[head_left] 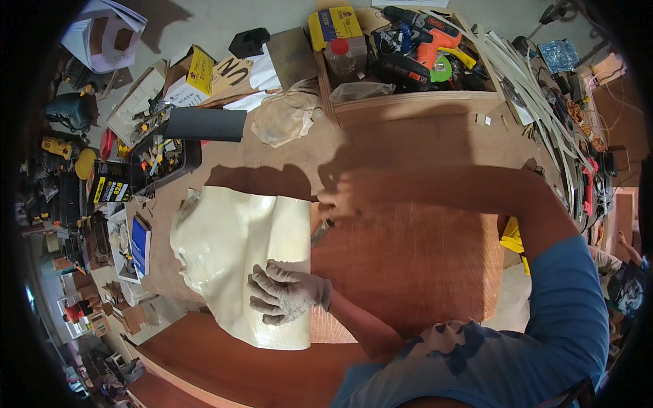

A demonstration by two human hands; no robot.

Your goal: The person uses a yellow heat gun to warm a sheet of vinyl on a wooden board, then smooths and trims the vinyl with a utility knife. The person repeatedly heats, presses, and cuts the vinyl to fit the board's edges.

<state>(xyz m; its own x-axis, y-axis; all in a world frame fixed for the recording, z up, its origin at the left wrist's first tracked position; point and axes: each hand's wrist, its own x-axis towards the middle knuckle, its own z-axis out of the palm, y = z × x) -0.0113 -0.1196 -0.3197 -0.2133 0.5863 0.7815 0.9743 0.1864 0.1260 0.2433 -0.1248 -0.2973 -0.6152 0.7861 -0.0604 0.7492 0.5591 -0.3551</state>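
Observation:
A cream, glossy sheet (235,245) lies curled and partly lifted on a reddish-brown plywood board (408,258). My left hand (287,292), in a dirty grey glove, rests flat on the sheet's near right part with its fingers spread. My bare right hand (342,199) is blurred and hovers at the sheet's far right corner, above the board. A small dark thing (320,230) shows just below it at the sheet's edge; I cannot tell whether the hand holds it.
A wooden crate (408,102) at the back holds an orange drill (435,41), a yellow box and a jar. A crumpled plastic bag (286,117) and a black tool tray (163,156) lie to the left. White strips (537,95) lie along the right. Another person (626,282) is at the right.

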